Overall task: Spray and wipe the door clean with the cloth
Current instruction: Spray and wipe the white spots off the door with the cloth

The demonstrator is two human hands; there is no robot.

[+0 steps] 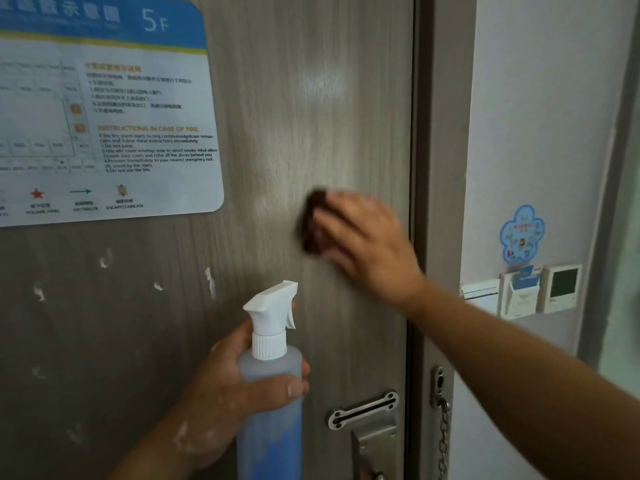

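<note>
Evacuation notice (pixel 104 109): upper left of frame, stuck on the door (pixel 294 116).
White smears (pixel 104 259): lower left, unwiped, leftward of both hands.
Left hand (pixel 225 386): lower centre, wrapped round upright spray bottle (pixel 272 368); nearer the smears.
Right hand (pixel 363 237): centre right, palm flattened on dark cloth (pixel 313 221) against door.

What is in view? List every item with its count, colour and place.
door: one, grey-brown wood grain, fills the centre
evacuation notice: one, blue and white, upper left of door
cloth: one, dark, pressed on door
spray bottle: one, clear with white trigger, lower centre
chain latch: one, metal, lower door edge
flower sticker: one, blue, right wall
wall panels: several, white, right wall
right hand: on cloth
left hand: around bottle
</note>
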